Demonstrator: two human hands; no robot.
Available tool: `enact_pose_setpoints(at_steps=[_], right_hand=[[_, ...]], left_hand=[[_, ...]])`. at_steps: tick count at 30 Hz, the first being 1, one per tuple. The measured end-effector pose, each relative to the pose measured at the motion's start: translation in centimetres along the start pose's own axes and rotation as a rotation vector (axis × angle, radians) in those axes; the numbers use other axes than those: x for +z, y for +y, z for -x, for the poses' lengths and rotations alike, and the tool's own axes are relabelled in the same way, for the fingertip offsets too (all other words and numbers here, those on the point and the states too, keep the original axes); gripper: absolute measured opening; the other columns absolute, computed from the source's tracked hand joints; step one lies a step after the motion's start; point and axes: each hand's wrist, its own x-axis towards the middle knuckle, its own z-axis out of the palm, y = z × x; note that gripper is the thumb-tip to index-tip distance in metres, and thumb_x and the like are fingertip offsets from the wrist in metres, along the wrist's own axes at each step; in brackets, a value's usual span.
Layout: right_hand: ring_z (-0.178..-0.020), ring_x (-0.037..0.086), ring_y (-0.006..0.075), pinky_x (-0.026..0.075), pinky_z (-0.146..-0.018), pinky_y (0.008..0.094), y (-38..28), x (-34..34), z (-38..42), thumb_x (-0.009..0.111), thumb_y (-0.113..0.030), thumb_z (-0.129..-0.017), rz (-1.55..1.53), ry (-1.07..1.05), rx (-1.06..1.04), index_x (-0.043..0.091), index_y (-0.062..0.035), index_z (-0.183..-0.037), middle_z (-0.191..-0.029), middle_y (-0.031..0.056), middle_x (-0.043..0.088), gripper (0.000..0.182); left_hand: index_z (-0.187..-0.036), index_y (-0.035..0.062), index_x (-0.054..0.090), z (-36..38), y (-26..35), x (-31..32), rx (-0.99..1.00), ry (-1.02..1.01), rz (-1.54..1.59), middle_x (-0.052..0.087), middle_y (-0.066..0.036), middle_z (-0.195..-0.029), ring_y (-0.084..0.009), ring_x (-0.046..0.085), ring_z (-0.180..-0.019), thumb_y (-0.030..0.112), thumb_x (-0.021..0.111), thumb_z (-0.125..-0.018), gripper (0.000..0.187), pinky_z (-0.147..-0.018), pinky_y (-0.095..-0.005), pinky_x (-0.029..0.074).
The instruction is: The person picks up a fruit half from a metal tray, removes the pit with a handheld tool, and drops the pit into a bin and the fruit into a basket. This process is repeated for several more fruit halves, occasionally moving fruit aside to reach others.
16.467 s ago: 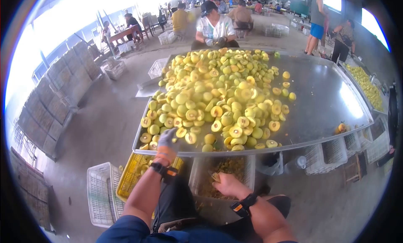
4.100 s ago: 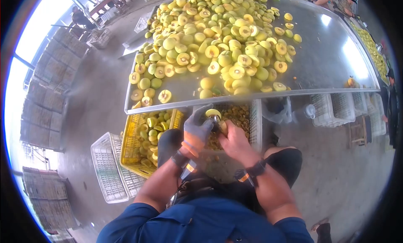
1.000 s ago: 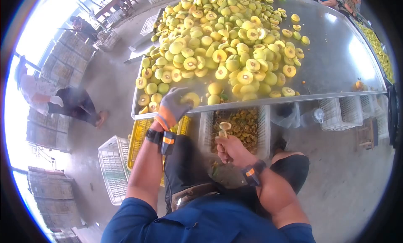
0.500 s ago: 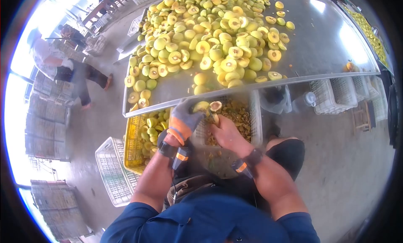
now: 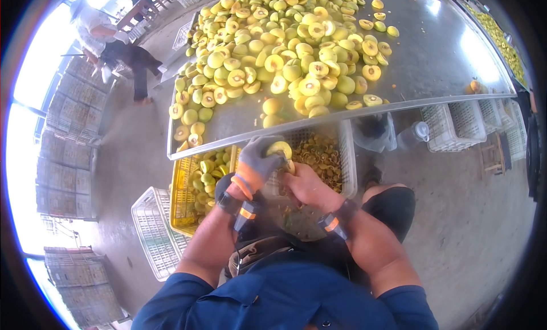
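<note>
My left hand, in a grey and orange glove, is closed around a yellow-green peach half, its curved cut rim showing. Close against it, my bare right hand has its fingers curled at the fruit; what they grip is mostly hidden. Both hands are just below the metal table's front edge, above a white crate of brownish pits and scraps. To the left, a yellow crate holds green-yellow fruit pieces. A large pile of halved fruit lies on the metal table.
White crates and a clear plastic jug stand under the table at right. Another white crate sits left of the yellow one. Stacked crates line the left side, where a person bends over.
The hollow brown-rimmed piece between my hands is no longer visible there. My left hand has turned, showing the fruit's curved rim. The person at left has moved farther back.
</note>
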Motion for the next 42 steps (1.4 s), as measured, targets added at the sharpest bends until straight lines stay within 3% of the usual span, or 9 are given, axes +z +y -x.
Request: enact_pose_setpoints(at_steps=[4,8,14,17,24,29,35,41,42], right_hand=[[-0.048,0.053,0.0138,0.042,-0.047,0.0331,-0.2,0.1,-0.3,0.059,-0.021,-0.102,-0.033,-0.032,0.010,0.063,-0.0034,-0.093,-0.064,0.0015,0.058,0.020],[-0.052,0.060,0.0191,0.047,-0.052,0.0360,0.7,0.7,-1.0,0.060,-0.017,-0.100,0.165,0.018,-0.101,0.066,0.0001,-0.099,-0.066,0.0065,0.062,0.018],[-0.052,0.061,0.0201,0.047,-0.052,0.0368,3.3,0.3,-2.5,0.057,-0.016,-0.100,0.405,0.159,-0.609,0.066,0.0014,-0.096,-0.066,0.0097,0.062,0.020],[-0.046,0.057,0.0185,0.043,-0.046,0.0363,0.3,-0.1,-0.5,0.055,-0.017,-0.101,-0.008,-0.065,0.090,0.064,-0.0004,-0.090,-0.062,0.0095,0.060,0.022],[-0.046,0.052,0.0151,0.039,-0.043,0.0335,0.5,0.0,-0.1,0.057,-0.022,-0.103,0.043,-0.025,-0.031,0.061,-0.0036,-0.083,-0.062,0.0037,0.055,0.027],[-0.043,0.050,0.0150,0.039,-0.042,0.0328,0.6,0.6,0.1,0.053,-0.016,-0.105,-0.200,0.029,0.044,0.060,-0.0030,-0.098,-0.062,0.0022,0.053,0.016],[-0.046,0.051,0.0140,0.040,-0.043,0.0328,1.3,-0.2,-0.2,0.055,-0.016,-0.104,-0.351,-0.079,0.050,0.059,-0.0038,-0.101,-0.069,0.0043,0.057,0.014],[-0.064,0.064,0.0198,0.051,-0.059,0.0378,3.5,-0.5,-1.9,0.059,-0.020,-0.101,0.482,0.253,-0.668,0.063,0.0022,-0.109,-0.081,0.0107,0.068,0.024],[-0.067,0.065,0.0205,0.052,-0.062,0.0382,2.4,-0.9,-1.2,0.059,-0.020,-0.101,0.339,0.126,-0.424,0.063,0.0026,-0.111,-0.082,0.0113,0.069,0.025]], left_hand=[[-0.117,-0.0020,0.074,0.1,-0.9,0.1,0.237,0.053,0.085,0.074,-0.012,-0.113,-0.0192,0.070,-0.100,0.009,0.068,-0.094,0.026,-0.089,-0.0318,0.057],[-0.115,-0.0008,0.074,-0.1,-1.9,3.5,0.051,0.366,0.156,0.075,-0.009,-0.102,-0.0166,0.068,-0.090,0.019,0.056,-0.106,0.028,-0.079,-0.0307,0.055],[-0.112,0.0002,0.075,-0.3,-2.9,4.8,0.095,0.508,-0.047,0.074,-0.007,-0.097,-0.0139,0.063,-0.081,0.020,0.057,-0.106,0.027,-0.074,-0.0302,0.052],[-0.112,0.0005,0.075,-0.2,-1.5,5.1,-0.055,0.490,0.231,0.074,-0.007,-0.096,-0.0139,0.063,-0.081,0.020,0.058,-0.106,0.026,-0.074,-0.0301,0.052],[-0.117,0.0014,0.072,-0.2,-2.1,4.1,0.438,0.392,-0.467,0.073,-0.005,-0.107,-0.0100,0.060,-0.083,0.017,0.059,-0.106,0.023,-0.075,-0.0278,0.052],[-0.123,0.0017,0.068,-0.2,-2.7,5.6,0.121,0.399,0.073,0.070,-0.015,-0.114,-0.0302,0.068,-0.097,0.005,0.061,-0.097,0.027,-0.085,-0.0381,0.056],[-0.125,0.0013,0.068,-0.2,-0.1,4.7,0.505,0.360,-0.445,0.070,-0.017,-0.112,-0.0345,0.071,-0.098,-0.004,0.061,-0.089,0.038,-0.082,-0.0413,0.058],[-0.128,-0.0006,0.065,0.4,0.0,4.7,0.398,0.370,-0.510,0.069,-0.020,-0.120,-0.0415,0.066,-0.109,0.002,0.068,-0.087,0.041,-0.095,-0.0461,0.054],[-0.128,-0.0008,0.065,0.6,0.2,4.6,0.401,0.378,-0.534,0.069,-0.020,-0.120,-0.0416,0.066,-0.109,0.002,0.067,-0.087,0.041,-0.096,-0.0462,0.054]])
